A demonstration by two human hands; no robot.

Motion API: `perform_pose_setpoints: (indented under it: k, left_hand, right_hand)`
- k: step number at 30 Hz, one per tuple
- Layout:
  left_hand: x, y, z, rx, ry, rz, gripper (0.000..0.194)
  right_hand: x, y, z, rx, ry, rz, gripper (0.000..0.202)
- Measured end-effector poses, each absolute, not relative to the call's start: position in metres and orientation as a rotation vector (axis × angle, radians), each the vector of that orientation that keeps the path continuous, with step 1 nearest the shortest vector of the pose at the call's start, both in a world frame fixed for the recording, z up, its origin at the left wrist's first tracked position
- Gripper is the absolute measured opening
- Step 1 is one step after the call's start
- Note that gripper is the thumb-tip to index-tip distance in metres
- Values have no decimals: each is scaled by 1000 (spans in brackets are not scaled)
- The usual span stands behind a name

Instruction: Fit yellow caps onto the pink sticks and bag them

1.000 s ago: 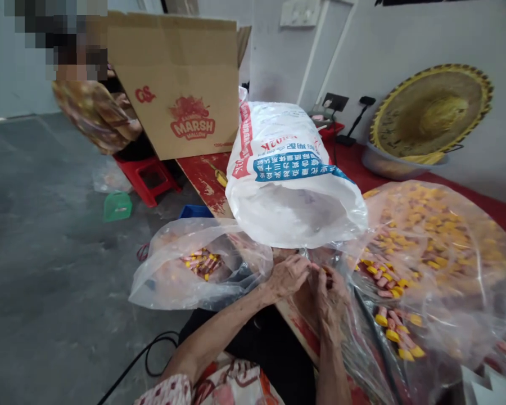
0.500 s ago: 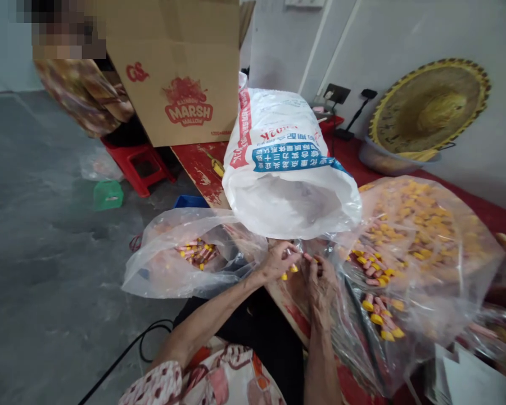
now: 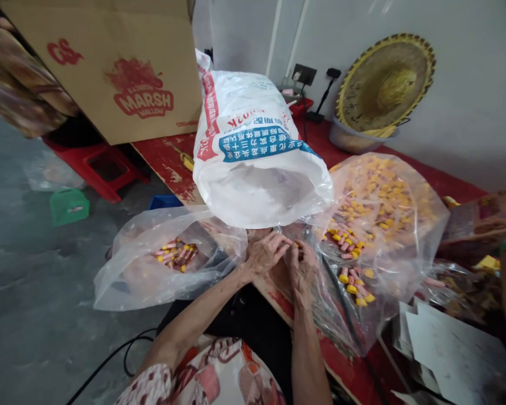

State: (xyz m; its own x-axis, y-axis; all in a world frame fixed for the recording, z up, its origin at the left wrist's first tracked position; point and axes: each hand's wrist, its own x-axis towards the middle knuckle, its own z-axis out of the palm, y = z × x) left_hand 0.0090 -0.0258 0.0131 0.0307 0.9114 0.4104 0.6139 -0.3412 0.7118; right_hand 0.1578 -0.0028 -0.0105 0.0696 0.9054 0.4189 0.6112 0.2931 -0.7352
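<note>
My left hand (image 3: 268, 251) and my right hand (image 3: 302, 264) meet fingertip to fingertip just below the mouth of a large white printed sack (image 3: 253, 104). Fingers on both hands are closed, and what they pinch is mostly hidden; a small yellowish bit shows at the right fingertips. Beside my right hand, small pink pieces with yellow ends (image 3: 354, 282) lie on a clear plastic bag (image 3: 425, 225) that holds many more. To the left, another clear bag (image 3: 124, 275) contains similar pink-and-yellow pieces (image 3: 177, 254).
A marshmallow carton (image 3: 152, 62) stands behind on the red table (image 3: 168, 152). A woven hat (image 3: 383, 93) leans in a basin (image 3: 349, 138) by the wall. White sheets (image 3: 455, 343) lie at right. A person's patterned sleeve (image 3: 17, 79) shows near a red stool (image 3: 96, 163).
The view has swung right, shifting everything leftward. Yellow-ended pieces that showed beneath my left hand are now out of sight. Both hands stay close together.
</note>
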Motion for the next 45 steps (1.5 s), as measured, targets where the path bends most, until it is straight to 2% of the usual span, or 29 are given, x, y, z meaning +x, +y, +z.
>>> perform_pose_setpoints:
  k: [4,9,16,23,28,34,40,45]
  left_hand:
    - [13,-32,14,2111,1546,1356,19]
    - [9,-25,3,2203,1551,1180,13]
    - [6,-35,28,2153,1617,1355,27]
    - [11,-23,2,2321,1628,1114,19]
    - [16,-32,14,2130,1560,1349,21]
    - [9,-29,10,2080,1670,1054,15]
    - [2,-37,8,2043,1681,1473,21]
    - [2,-35,0,2062,1665,1477,21]
  right_hand:
    - [156,-7,-7,-1417,-1566,337,67]
    - [159,-6,-9,-1399,-1718,416,74]
    - [157,-10,-3,-1391,-1549,349,67]
    - [157,0,-20,-1373,-1684,350,74]
    - [160,-3,-19,-1384,-1636,268,69]
    - [158,-4,-16,-1311,-1776,281,69]
    - [158,-5,-14,-1335,-1676,227,68]
    - [158,-1,-16,-1345,-1786,322,71]
